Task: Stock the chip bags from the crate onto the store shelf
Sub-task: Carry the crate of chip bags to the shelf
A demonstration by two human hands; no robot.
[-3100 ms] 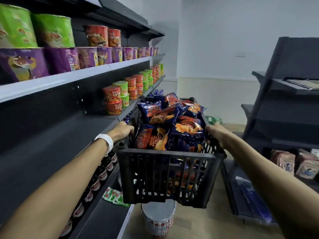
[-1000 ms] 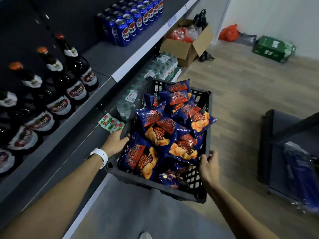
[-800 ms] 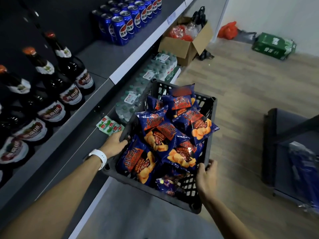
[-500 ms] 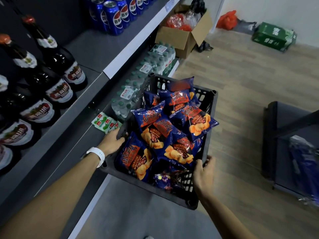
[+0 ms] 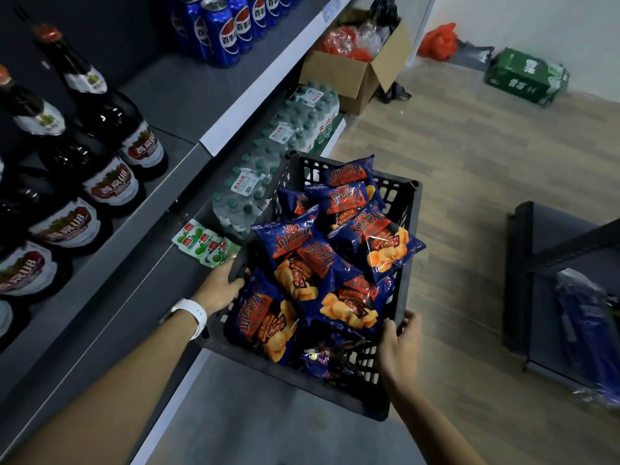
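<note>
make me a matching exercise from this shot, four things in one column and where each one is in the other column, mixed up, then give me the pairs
Things
1. chip bags
2. blue soda cans
3. cardboard box
4. green case

Places
A. on the floor by the white wall
B. on the shelf, beyond the beer bottles
C. piled in the black crate
D. on the floor at the shelf's far end

Pairs: 1-C, 2-B, 3-D, 4-A

We see the left hand [image 5: 219,285] and right hand [image 5: 401,347] gripping opposite sides of a black crate [image 5: 407,229] heaped with blue chip bags [image 5: 322,263], beside a shelf [image 5: 141,290] of bottles [image 5: 110,129].
</note>
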